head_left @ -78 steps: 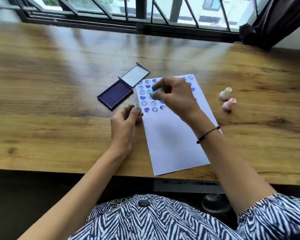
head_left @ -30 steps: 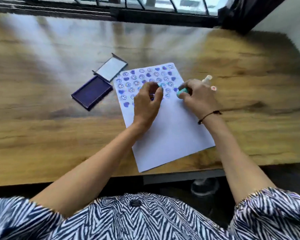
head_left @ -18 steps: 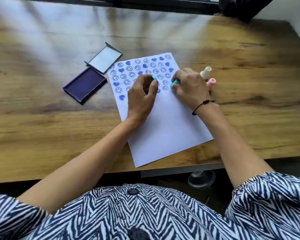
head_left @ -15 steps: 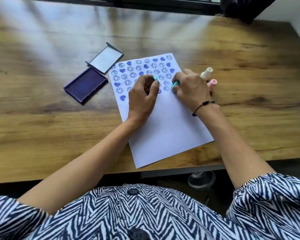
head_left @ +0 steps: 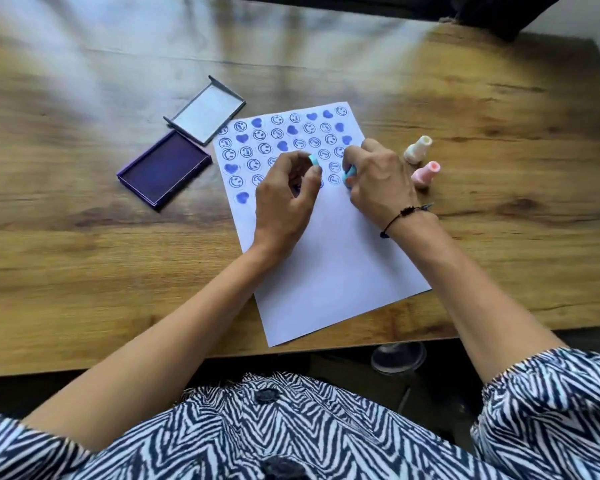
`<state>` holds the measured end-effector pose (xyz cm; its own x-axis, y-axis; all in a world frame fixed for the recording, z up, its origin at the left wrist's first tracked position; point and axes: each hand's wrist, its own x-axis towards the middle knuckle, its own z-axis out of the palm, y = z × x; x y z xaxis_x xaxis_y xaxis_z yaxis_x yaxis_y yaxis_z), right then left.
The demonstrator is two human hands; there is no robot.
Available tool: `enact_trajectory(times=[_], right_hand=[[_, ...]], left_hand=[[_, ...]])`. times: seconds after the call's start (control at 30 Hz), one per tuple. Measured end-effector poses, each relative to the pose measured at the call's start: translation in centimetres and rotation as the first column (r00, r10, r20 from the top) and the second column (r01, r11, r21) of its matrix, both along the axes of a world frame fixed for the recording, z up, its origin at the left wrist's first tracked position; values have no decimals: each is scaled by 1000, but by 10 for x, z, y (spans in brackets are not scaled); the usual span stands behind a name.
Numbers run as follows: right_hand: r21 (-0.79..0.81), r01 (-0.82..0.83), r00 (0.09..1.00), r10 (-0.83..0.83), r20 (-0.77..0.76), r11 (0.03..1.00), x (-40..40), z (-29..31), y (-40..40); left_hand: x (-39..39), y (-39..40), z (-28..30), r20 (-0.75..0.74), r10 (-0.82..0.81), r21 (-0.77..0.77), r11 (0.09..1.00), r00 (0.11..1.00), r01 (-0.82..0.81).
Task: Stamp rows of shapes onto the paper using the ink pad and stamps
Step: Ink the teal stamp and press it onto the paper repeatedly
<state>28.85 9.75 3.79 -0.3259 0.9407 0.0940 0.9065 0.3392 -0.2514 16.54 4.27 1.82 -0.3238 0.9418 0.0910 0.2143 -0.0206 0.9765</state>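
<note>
Blue prints fill the paper's [head_left: 329,258] far third, near part blank; both hands [head_left: 284,199] [head_left: 378,181] each pinch a teal stamp [head_left: 314,160].

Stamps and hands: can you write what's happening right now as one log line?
left hand: holds teal stamp | right hand: holds teal stamp | both over paper | ink pad: open

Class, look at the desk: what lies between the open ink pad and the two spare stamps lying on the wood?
In the head view, the stamped paper lies between the ink pad and the spare stamps, with both hands working over it.
</note>
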Motion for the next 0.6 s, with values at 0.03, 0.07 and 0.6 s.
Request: enact_trajectory(times=[0.03, 0.07, 0.6], right_hand=[[-1, -4, 1000, 4, 3, 1000, 0, 0, 0], [-3, -8, 1000, 8, 4, 1000, 0, 0, 0], [31, 235, 930, -216, -296, 971, 20, 31, -1]], left_hand=[[0, 0, 0, 0, 1, -2, 1000, 1000, -1], [1, 0, 0, 0, 1, -3, 1000, 1000, -1], [2, 1, -1, -33, -3, 7, 1000, 999, 4]])
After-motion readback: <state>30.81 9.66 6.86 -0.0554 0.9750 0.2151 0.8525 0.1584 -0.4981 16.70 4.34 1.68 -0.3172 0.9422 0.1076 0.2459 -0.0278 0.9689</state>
